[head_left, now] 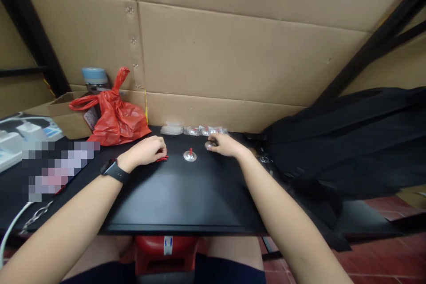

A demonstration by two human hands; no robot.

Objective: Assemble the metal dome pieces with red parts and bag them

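Note:
My left hand (150, 150), with a dark watch on its wrist, rests on the black tabletop with its fingers curled down on short red cords (162, 158). Between the hands lies a small silver metal cymbal (189, 156), with a red cord standing up from its middle. My right hand (228, 144) grips a second small metal cymbal (209, 145) at the fingertips, partly hidden by the fingers. Behind them, along the cardboard wall, sits a row of clear plastic packets; a cymbal packet (192, 131) and others show silver discs, some with red.
At the back left stand a tied red plastic bag (116, 120), a cardboard box (68, 117) and a blue-lidded bottle (94, 76). A white power strip (9, 155) with plugs lies far left. Black cloth (349, 142) covers the right side. A red stool (166, 253) is below the table edge.

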